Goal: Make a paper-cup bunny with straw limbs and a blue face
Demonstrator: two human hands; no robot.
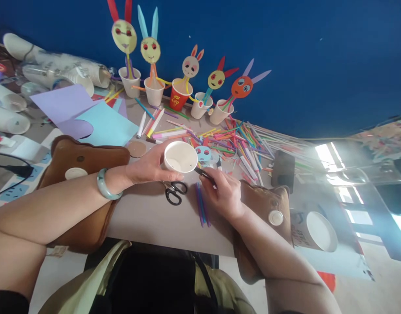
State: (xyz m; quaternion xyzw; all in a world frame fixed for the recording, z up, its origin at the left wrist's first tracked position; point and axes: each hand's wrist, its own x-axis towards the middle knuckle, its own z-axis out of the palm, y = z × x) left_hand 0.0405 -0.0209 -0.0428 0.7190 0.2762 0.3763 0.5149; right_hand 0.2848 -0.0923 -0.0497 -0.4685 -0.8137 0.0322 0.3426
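A white paper cup is gripped in my left hand, its open top tilted toward me. My right hand is closed round a slim black tool, whose tip meets the cup's right side near the rim. Just below the cup lie black-handled scissors on the table. Several purple and blue strips rest beside my right hand. Behind the cup is a light-blue paper face with red eyes.
Five paper-cup figures with rabbit ears stand along the blue wall. Pens and coloured sticks are strewn before them. Coloured paper lies left; brown cushions lie under both forearms. At the right are a dark phone-like object and a white container.
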